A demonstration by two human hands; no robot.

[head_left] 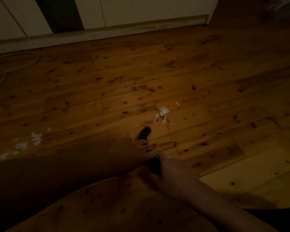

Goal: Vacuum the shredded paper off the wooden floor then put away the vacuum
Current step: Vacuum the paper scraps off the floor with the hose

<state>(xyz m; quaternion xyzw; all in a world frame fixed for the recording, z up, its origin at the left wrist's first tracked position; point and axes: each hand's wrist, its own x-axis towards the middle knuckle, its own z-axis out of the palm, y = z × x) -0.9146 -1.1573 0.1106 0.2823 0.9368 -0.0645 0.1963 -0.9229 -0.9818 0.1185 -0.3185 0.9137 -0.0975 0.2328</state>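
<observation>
A small dark handheld vacuum (145, 133) lies low over the wooden floor (208, 101), its rounded nozzle pointing away from me. My left hand (132, 153) reaches in from the left and its fingers curl over the vacuum's middle. From the lower right, my right hand (172, 169) grips the dark rear part (153, 166) between finger and thumb. White shredded paper (162, 114) lies just beyond the nozzle, to its right. A second scatter of paper shreds (23, 144) lies at the left. The hands and the dim light hide most of the vacuum.
A pale cord (15, 64) loops on the floor at the far left. White cupboard doors (141, 9) with a dark gap (60, 14) line the far edge above a skirting board (107, 33). The room is dim, brightest around the middle boards.
</observation>
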